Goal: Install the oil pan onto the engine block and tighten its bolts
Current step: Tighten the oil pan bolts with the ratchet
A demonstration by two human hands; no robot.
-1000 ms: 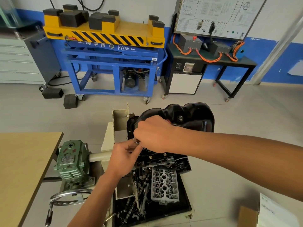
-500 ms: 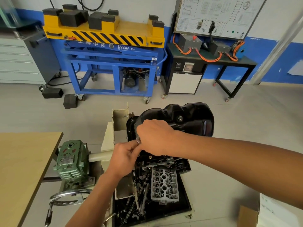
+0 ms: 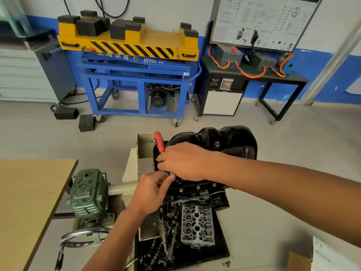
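The oil pan (image 3: 224, 137) sits on the engine block (image 3: 197, 190), mid-frame. The grip of the right hand (image 3: 185, 161) is clamped on the ratchet (image 3: 159, 142), its red handle pointing to 11 o'clock. The grip of the left hand (image 3: 150, 190) pinches the socket (image 3: 169, 173) at the pan's 8 o'clock corner.

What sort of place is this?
Most likely a car-mechanics training workshop: a black oil pan sits on an engine held in a stand, a cylinder head lies in the tray below, and a wiring-diagram teaching board stands behind.
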